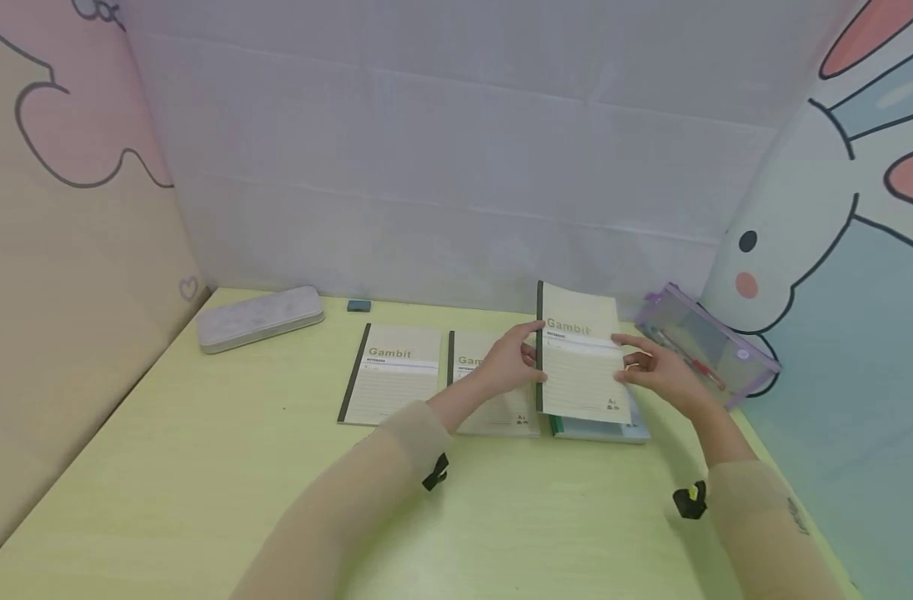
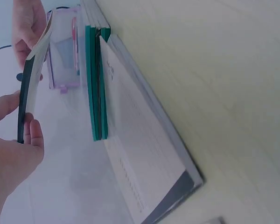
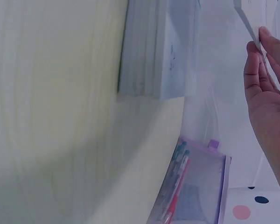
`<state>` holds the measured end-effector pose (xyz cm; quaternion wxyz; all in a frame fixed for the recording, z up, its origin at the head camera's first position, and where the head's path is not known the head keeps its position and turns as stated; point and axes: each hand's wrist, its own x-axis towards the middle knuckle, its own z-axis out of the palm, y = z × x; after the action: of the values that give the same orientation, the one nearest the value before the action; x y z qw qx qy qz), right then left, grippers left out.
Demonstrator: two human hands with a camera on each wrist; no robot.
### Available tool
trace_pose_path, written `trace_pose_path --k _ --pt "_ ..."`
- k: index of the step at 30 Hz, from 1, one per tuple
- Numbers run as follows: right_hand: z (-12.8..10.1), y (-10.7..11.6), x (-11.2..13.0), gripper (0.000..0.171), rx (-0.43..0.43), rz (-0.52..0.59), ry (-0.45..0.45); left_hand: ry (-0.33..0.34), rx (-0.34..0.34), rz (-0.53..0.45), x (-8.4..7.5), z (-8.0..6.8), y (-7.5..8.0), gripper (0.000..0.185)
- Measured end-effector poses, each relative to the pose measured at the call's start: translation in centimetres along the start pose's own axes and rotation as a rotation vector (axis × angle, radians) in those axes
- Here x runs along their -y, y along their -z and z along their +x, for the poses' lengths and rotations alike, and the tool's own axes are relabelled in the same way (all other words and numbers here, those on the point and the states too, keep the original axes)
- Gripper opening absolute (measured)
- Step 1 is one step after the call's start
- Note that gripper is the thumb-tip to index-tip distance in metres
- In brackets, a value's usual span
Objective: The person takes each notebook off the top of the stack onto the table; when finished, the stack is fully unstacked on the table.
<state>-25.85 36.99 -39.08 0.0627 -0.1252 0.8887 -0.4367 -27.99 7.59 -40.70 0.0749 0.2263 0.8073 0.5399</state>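
My left hand [image 1: 510, 360] and right hand [image 1: 668, 379] pinch a raised "Gambit" notebook [image 1: 582, 379].
Near surface's [image 1: 163, 500] back right corner; cover reads "NOTEBOOK".

In the head view, green-spined notebooks [image 1: 602, 432] mostly hidden behind the raised notebook [image 1: 582, 371]

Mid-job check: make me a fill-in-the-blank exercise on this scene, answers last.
1. The left hand and right hand hold up a notebook with the large cover title ____.
2. The stack below it has ____ spines.
3. The pouch has ____ trim.
Answers: Gambit; green; purple.
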Motion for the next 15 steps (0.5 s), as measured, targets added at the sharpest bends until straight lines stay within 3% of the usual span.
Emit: trace_pose_path --k 15 --pt "3.1 -3.0 5.8 0.072 -0.018 -0.099 0.252 0.01 -0.04 -0.014 -0.4 -1.5 7.6 0.087"
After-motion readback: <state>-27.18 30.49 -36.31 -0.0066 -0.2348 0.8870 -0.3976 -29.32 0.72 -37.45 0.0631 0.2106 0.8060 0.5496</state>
